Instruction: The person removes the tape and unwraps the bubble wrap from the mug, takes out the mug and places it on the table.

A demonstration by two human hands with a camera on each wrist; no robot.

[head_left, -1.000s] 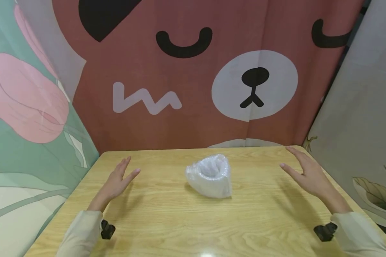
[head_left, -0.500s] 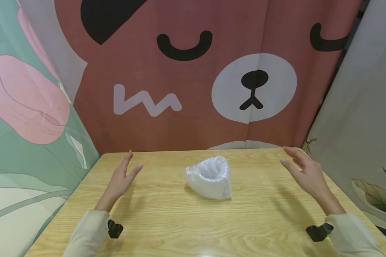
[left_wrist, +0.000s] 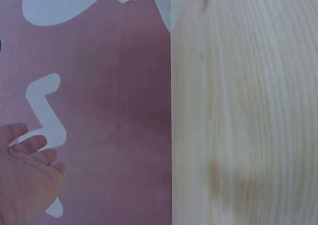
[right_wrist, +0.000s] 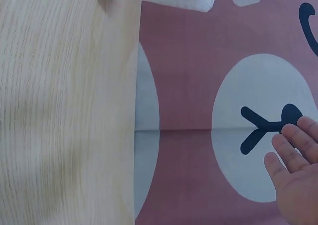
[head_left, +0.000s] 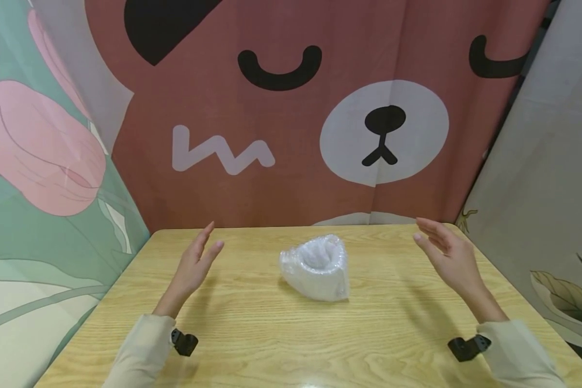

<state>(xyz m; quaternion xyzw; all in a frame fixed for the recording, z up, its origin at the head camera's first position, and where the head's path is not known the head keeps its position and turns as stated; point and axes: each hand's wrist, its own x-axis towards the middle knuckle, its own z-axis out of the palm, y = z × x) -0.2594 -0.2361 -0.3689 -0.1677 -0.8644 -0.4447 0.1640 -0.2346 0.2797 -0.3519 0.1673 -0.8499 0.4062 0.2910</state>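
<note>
A bundle of clear bubble wrap (head_left: 320,275) sits near the middle of the wooden table, with a hollow in its top and a pointed end toward the left. Whatever lies inside the wrap is hidden. To its left, the left hand (head_left: 196,267) hovers over the table with fingers extended, holding nothing. On the other side the right hand (head_left: 451,261) is held up with relaxed fingers, also apart from the bundle. Both wrist views catch an edge of the bubble wrap at the top, and the palms of the left hand (left_wrist: 30,178) and right hand (right_wrist: 298,170).
The wooden table (head_left: 271,345) has rounded far corners. Behind it hangs a reddish-brown bear-print curtain (head_left: 213,199). A floral curtain (head_left: 39,237) flanks the left side, and a grey leaf-print curtain (head_left: 538,215) the right. Small black cameras sit at both wrists.
Both hands have moved inward toward the bubble-wrap bundle, the left one rightward and the right one leftward. The bundle stays where it was on the table.
</note>
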